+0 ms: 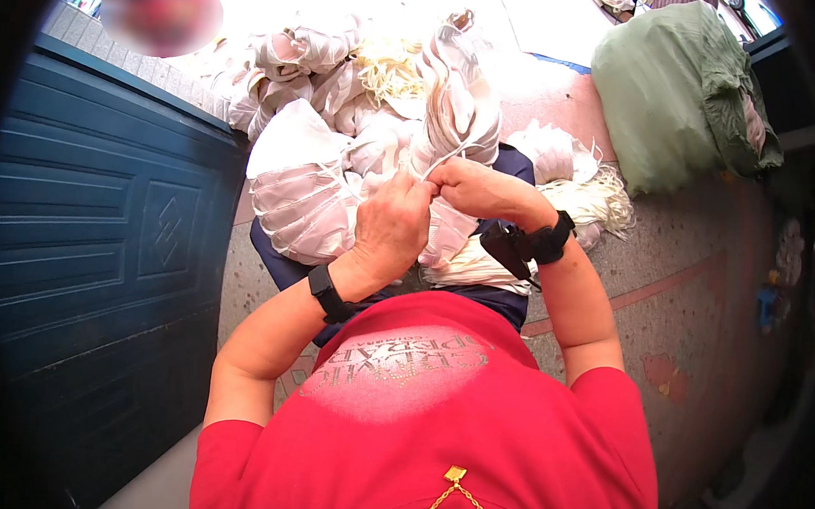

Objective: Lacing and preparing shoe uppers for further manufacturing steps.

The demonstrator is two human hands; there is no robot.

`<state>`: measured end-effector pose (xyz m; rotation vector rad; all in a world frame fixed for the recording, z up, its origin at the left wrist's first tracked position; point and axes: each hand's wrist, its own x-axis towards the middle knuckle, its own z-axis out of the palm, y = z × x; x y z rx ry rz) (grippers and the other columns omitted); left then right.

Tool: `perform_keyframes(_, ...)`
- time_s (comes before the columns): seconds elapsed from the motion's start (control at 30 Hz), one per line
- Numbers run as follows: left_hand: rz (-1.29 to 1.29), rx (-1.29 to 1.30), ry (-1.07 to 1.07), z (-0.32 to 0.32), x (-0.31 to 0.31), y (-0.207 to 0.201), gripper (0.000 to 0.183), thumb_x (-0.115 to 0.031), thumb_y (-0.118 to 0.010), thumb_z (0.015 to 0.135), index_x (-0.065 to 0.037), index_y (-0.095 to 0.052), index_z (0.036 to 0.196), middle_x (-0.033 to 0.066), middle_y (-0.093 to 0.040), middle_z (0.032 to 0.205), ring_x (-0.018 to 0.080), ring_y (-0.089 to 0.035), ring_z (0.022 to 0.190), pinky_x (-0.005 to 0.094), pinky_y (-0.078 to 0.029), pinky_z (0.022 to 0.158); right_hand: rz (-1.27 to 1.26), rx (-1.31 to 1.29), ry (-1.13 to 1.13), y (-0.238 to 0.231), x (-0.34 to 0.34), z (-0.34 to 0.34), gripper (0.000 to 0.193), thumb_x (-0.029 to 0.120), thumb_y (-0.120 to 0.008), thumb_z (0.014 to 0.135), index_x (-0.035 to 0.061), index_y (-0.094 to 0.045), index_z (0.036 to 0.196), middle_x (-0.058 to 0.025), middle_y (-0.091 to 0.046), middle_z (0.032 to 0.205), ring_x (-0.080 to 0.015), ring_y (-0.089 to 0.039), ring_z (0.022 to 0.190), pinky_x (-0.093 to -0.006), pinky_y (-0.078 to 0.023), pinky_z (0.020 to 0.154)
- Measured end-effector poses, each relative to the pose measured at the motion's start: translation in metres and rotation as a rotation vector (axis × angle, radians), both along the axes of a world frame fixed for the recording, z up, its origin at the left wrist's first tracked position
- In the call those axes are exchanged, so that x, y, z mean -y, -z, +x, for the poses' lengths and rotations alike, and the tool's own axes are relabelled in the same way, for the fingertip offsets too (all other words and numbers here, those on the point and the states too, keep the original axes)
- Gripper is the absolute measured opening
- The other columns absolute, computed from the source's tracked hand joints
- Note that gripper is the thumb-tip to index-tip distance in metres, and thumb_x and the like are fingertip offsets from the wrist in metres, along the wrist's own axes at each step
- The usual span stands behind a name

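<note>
My left hand and my right hand meet above my lap, both with fingers closed in a pinch. Between them runs a thin white cord, its ends rising from the fingertips. Just beyond stands a bundle of stacked whitish fabric pieces, its lower part near the cord. Beside my left hand rests another bundle of layered pale pieces, fanned out in folds. My fingers hide exactly how the cord passes between them and whether it circles the bundle.
More fabric bundles and a tangle of cream cords lie ahead. Loose white strands hang at the right of my knees. A large green sack stands far right. A dark blue panelled door borders the left. A blurred person is far left.
</note>
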<state>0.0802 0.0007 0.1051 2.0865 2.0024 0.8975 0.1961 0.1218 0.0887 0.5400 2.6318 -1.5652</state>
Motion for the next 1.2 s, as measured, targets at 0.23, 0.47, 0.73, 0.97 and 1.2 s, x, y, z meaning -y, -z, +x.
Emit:
perform_keyframes(0.23, -0.092, 0.196, -0.055, -0.010, -0.015, -0.005, 0.010, -0.006, -0.052, 0.078, -0.001, -0.059, 0.084, 0.0144, -0.057, 0.074, 0.0272, -0.057, 0.067, 0.0345, -0.044, 0.056, 0.473, -0.339, 0.167, -0.002, 0.017, 0.005, 0.012, 0.008, -0.054, 0.068, 0.0002, -0.058, 0.077, -0.0144, -0.056, 0.080, -0.0297, -0.051, 0.085, -0.0348, -0.041, 0.076)
perform_keyframes(0.47, -0.075, 0.461, -0.018, -0.014, -0.020, 0.000, 0.013, -0.007, -0.053, 0.081, 0.002, -0.060, 0.086, 0.0088, -0.060, 0.074, 0.0150, -0.057, 0.064, 0.0258, -0.044, 0.057, 0.299, -0.525, 0.332, 0.006, 0.022, 0.005, 0.012, 0.003, -0.059, 0.066, -0.0001, -0.054, 0.076, -0.0138, -0.053, 0.074, -0.0296, -0.050, 0.080, -0.0357, -0.041, 0.070)
perform_keyframes(0.73, -0.706, 1.487, -0.025, -0.034, -0.032, -0.017, 0.012, -0.008, -0.054, 0.080, -0.002, -0.059, 0.090, -0.0044, -0.047, 0.065, 0.0010, -0.036, 0.051, 0.0142, -0.023, 0.040, 0.315, -0.594, 0.424, 0.019, 0.023, 0.002, 0.009, 0.002, -0.059, 0.068, 0.0009, -0.053, 0.075, -0.0140, -0.053, 0.070, -0.0302, -0.053, 0.068, -0.0357, -0.044, 0.059)
perform_keyframes(0.97, -0.674, 1.589, -0.065, -0.041, -0.034, -0.009, 0.015, -0.004, -0.054, 0.079, 0.000, -0.059, 0.093, -0.0038, -0.047, 0.065, 0.0013, -0.037, 0.050, 0.0139, -0.025, 0.040, 0.322, -0.571, 0.461, 0.021, 0.025, 0.000, 0.008, 0.010, -0.055, 0.078, 0.0022, -0.057, 0.079, -0.0128, -0.055, 0.070, -0.0263, -0.056, 0.065, -0.0333, -0.044, 0.056)
perform_keyframes(1.2, -0.299, 1.253, -0.107, -0.014, -0.028, -0.020, 0.028, -0.004, -0.053, 0.082, 0.001, -0.050, 0.109, -0.0030, -0.049, 0.072, 0.0003, -0.037, 0.049, 0.0148, -0.027, 0.041, -0.422, -0.722, 0.678, 0.013, 0.021, -0.003, 0.018, 0.016, -0.055, 0.083, 0.0029, -0.061, 0.094, -0.0092, -0.060, 0.080, -0.0173, -0.058, 0.076, -0.0243, -0.044, 0.069)
